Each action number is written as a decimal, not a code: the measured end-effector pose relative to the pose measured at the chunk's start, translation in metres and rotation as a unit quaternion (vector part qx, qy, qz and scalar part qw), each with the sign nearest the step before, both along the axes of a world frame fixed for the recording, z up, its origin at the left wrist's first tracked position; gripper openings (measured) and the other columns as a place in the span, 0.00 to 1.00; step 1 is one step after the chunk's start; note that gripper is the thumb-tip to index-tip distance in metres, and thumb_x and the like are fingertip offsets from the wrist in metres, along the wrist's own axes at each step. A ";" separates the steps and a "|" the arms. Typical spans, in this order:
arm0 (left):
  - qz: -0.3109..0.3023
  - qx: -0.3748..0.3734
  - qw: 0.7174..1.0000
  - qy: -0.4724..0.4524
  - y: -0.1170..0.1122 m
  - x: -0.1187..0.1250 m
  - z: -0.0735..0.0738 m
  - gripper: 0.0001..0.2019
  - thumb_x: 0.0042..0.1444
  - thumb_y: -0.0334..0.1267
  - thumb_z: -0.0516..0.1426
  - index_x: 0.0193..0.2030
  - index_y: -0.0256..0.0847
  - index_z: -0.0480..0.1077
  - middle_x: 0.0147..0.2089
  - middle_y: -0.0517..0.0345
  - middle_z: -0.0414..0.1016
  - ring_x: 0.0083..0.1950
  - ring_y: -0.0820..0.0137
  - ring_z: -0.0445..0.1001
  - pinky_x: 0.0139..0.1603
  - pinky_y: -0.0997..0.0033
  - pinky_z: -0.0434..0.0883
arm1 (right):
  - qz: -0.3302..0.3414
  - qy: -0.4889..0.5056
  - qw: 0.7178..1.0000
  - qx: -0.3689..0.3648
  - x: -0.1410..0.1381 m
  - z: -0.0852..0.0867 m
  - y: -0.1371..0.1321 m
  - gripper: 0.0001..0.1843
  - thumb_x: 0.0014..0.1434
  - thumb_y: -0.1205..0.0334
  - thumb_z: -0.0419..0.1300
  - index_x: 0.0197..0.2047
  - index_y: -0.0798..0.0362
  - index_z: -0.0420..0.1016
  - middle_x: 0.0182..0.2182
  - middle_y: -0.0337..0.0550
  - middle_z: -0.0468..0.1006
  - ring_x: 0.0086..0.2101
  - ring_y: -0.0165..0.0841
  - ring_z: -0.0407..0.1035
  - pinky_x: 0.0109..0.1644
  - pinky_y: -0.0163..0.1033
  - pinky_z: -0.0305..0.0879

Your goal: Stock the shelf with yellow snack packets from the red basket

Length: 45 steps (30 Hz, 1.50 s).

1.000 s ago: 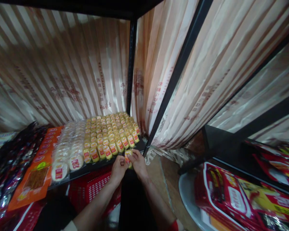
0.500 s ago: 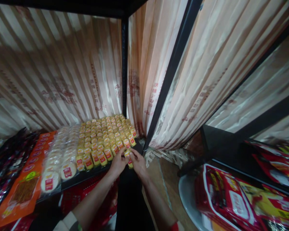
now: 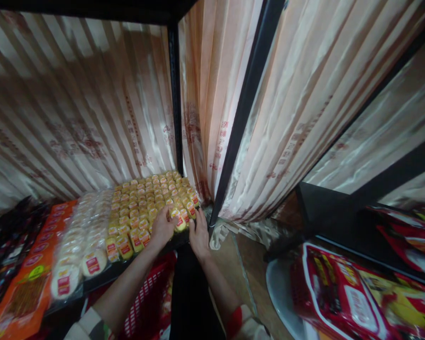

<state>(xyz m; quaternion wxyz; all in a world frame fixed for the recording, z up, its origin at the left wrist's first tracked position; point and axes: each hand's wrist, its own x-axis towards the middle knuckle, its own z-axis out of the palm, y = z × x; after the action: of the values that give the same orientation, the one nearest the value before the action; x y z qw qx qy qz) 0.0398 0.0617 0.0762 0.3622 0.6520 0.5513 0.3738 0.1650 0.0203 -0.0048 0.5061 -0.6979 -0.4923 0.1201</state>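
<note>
Rows of small yellow-wrapped cakes (image 3: 138,203) with red and white labels stand packed together on a dark shelf. My left hand (image 3: 162,229) is at the front of these rows, its fingers bent and slightly apart beside a front wrapped cake (image 3: 179,220). Whether its fingertips touch that cake is hard to see. To the right, my right hand (image 3: 199,236) has its fingers stretched out close to the front right end of the rows, with nothing held. The wrapped cakes behind my left hand are partly hidden.
Left of the yellow cakes lie round white packaged cakes (image 3: 94,262), an orange snack packet (image 3: 28,278) and dark shiny packets (image 3: 10,255). A red basket (image 3: 141,302) sits below the shelf. Black posts (image 3: 241,127) stand before pleated curtains (image 3: 92,118). Red packages (image 3: 340,288) are at right.
The single wrapped cake held between both hands has gone to the front row. My hands have parted, and my left hand has moved left and upward. The view has shifted slightly.
</note>
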 end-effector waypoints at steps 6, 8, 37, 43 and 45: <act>0.011 0.052 0.998 0.020 0.023 0.011 0.016 0.14 0.49 0.35 0.57 0.45 0.41 0.68 0.32 0.61 0.72 0.30 0.73 0.70 0.34 0.72 0.69 | 0.007 -0.016 0.999 -0.039 -0.002 -0.006 0.018 0.33 0.64 0.52 0.35 0.64 0.64 0.54 0.64 0.54 0.55 0.64 0.38 0.45 0.65 0.49 0.46; -0.001 0.064 0.998 0.026 0.030 0.017 0.018 0.14 0.49 0.36 0.56 0.45 0.41 0.68 0.33 0.61 0.72 0.30 0.73 0.70 0.34 0.72 0.69 | 0.005 -0.044 0.997 -0.057 -0.005 -0.007 0.021 0.32 0.64 0.52 0.37 0.64 0.64 0.53 0.65 0.54 0.53 0.65 0.40 0.43 0.65 0.50 0.47; -0.181 0.148 0.931 0.281 0.061 0.089 0.014 0.13 0.54 0.29 0.54 0.47 0.38 0.68 0.47 0.50 0.71 0.49 0.65 0.70 0.50 0.67 0.66 | -0.072 -0.159 0.985 0.015 -0.027 -0.016 0.017 0.23 0.63 0.58 0.45 0.58 0.57 0.64 0.57 0.61 0.60 0.57 0.46 0.53 0.55 0.58 0.58; -0.175 0.169 0.907 0.344 0.060 0.088 0.010 0.13 0.55 0.34 0.54 0.47 0.39 0.68 0.47 0.48 0.72 0.53 0.61 0.66 0.52 0.64 0.64 | -0.082 -0.157 0.984 0.008 -0.028 -0.017 0.018 0.23 0.62 0.59 0.46 0.56 0.60 0.66 0.58 0.65 0.59 0.58 0.49 0.52 0.55 0.59 0.58; -0.176 0.172 0.902 0.353 0.059 0.090 0.010 0.13 0.55 0.33 0.54 0.47 0.38 0.69 0.47 0.47 0.72 0.53 0.60 0.65 0.52 0.63 0.64 | -0.080 -0.155 0.985 0.010 -0.028 -0.018 0.018 0.23 0.62 0.60 0.46 0.56 0.60 0.66 0.58 0.66 0.59 0.59 0.50 0.50 0.56 0.59 0.57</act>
<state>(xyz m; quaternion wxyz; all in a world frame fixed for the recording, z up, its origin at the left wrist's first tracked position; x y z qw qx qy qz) 0.1295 0.1207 0.0863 0.0860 0.8800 0.4462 0.1379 0.1372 0.0384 -0.0228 0.4386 -0.7404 -0.5082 -0.0354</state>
